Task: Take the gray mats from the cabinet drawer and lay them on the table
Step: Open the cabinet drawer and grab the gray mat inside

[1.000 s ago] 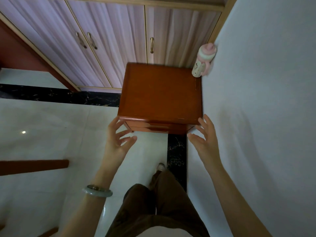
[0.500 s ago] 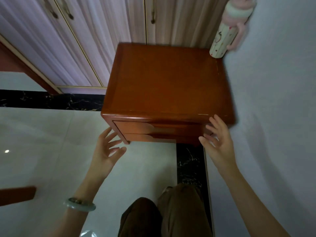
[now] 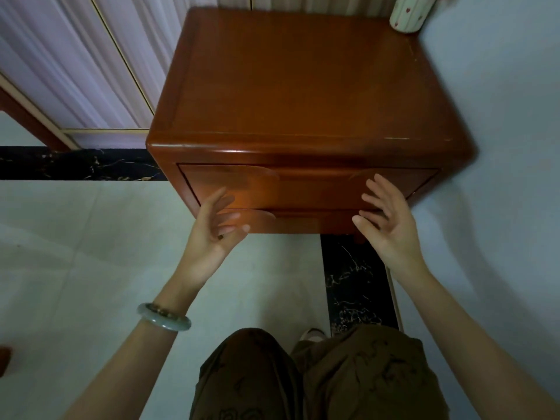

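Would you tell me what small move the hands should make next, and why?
Probably grip the recessed pull of the top drawer and draw it open: it looks shut, no mats show, and the left hand and right hand hover open just before its front.

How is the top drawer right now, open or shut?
Shut. The front of the top drawer sits flush in the cabinet, no inside showing. The left hand and right hand are open near it, holding nothing.

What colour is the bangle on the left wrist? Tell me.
Pale, milky green. The bangle shows best in the head view, the only one given.
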`<state>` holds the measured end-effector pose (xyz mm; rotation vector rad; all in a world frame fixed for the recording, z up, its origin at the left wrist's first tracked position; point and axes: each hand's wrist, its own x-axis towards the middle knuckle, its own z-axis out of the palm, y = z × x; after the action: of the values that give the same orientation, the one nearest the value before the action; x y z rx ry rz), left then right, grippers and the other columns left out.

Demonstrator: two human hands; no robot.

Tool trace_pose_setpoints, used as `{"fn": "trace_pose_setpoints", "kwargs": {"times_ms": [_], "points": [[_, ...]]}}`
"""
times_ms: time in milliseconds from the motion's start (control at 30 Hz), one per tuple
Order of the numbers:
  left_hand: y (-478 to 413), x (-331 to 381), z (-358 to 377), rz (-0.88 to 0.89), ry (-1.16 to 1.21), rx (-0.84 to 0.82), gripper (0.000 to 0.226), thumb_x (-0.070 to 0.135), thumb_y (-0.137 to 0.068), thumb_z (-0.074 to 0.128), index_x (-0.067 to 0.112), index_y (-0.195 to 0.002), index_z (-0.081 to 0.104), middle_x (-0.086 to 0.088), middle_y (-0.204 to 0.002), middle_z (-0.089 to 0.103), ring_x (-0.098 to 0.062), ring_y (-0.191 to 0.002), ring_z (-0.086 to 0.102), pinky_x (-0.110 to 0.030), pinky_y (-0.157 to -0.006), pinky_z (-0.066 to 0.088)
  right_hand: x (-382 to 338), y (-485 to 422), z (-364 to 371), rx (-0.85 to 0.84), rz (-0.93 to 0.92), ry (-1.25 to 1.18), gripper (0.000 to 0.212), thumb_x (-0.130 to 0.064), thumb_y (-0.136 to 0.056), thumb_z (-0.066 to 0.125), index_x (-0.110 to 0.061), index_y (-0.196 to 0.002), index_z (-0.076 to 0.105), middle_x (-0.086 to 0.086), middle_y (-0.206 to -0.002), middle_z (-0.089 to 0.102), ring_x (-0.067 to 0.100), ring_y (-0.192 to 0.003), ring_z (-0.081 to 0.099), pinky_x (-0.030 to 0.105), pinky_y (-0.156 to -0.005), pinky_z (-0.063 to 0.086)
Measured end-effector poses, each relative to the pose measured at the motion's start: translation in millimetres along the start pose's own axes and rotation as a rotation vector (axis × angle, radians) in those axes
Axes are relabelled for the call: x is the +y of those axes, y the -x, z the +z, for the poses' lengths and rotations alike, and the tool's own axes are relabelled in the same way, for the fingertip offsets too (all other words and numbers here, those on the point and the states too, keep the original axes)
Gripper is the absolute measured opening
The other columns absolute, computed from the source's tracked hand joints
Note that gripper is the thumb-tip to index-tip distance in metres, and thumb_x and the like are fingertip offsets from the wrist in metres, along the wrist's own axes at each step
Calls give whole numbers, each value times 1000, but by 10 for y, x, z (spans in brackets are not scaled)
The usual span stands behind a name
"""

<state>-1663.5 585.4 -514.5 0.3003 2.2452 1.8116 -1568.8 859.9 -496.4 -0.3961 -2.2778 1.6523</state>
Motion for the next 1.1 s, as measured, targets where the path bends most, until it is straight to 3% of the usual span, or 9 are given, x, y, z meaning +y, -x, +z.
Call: {"fn": "trace_pose_setpoints", "kwargs": {"times_ms": [167, 333, 400, 467, 633, 733, 900, 1033, 1100], "points": [[-25, 34, 34, 3, 21, -29, 70, 18, -83, 69, 26, -143, 35, 4, -139, 47, -6, -112, 58, -30, -83, 53, -26, -12, 22, -13, 2, 21, 69, -7, -86, 67, -30, -142, 35, -6, -142, 46, 6, -125, 50, 28, -98, 47], [-66, 21, 79, -70, 82, -28, 58, 23, -87, 66, 28, -139, 40, 15, -129, 51, 0, -109, 58, -17, -74, 49, -2, -43, 48, -98, 72, 18, 60, -8, -86, 66, -29, -137, 41, -6, -139, 50, 5, -122, 51, 23, -96, 47], [-116, -155, 150, -183, 139, -67, 52, 24, -89, 64, 24, -137, 44, 12, -127, 55, -2, -112, 57, -18, -81, 48, 202, -59, 116, -177, 179, 19, 53, -8, -86, 65, -24, -134, 47, -5, -135, 53, 8, -120, 54, 31, -101, 46], [-221, -441, 238, -351, 297, -114, 48, 21, -90, 62, 15, -135, 47, 0, -133, 55, -15, -123, 52, -28, -93, 47, 479, -86, 217, -237, 307, -25, 47, -7, -87, 63, -23, -130, 52, -1, -134, 55, 11, -118, 55, 40, -105, 44], [-497, -982, 450, -664, 605, -112, 20, 15, -92, 57, 13, -112, 56, -3, -120, 60, -23, -129, 46, -38, -96, 42, 1081, -234, 403, -232, 612, -272, 41, 0, -91, 54, -21, -125, 54, 10, -133, 53, 22, -120, 53, 43, -100, 47], [-596, -1103, 555, -696, 652, -110, 30, 10, -93, 49, 10, -123, 54, -4, -127, 57, -22, -129, 44, -41, -105, 37, 1335, -341, 432, -221, 720, -341, 46, 1, -89, 54, -21, -129, 50, 12, -136, 50, 24, -123, 50, 43, -97, 48], [-692, -1146, 712, -684, 705, -117, 50, 8, -92, 39, 10, -142, 38, -7, -140, 48, -20, -131, 40, -40, -108, 34, 1460, -472, 434, -145, 787, -551, 61, 6, -91, 45, -12, -147, 27, 14, -143, 42, 30, -131, 42, 51, -109, 36], [-719, -1134, 780, -679, 793, -71, 31, 15, -93, 38, 12, -119, 54, -9, -129, 56, -22, -132, 42, -42, -109, 32, 1423, -496, 459, -117, 796, -707, 59, 10, -91, 36, -4, -147, 23, 16, -149, 36, 30, -137, 36, 48, -107, 37], [-702, -1142, 791, -680, 786, -85, 40, 15, -92, 36, 8, -129, 51, -9, -130, 57, -21, -132, 41, -41, -107, 33, 1433, -481, 468, -119, 804, -744, 61, 13, -89, 32, -4, -147, 24, 15, -150, 35, 30, -138, 34, 48, -105, 37]]}}
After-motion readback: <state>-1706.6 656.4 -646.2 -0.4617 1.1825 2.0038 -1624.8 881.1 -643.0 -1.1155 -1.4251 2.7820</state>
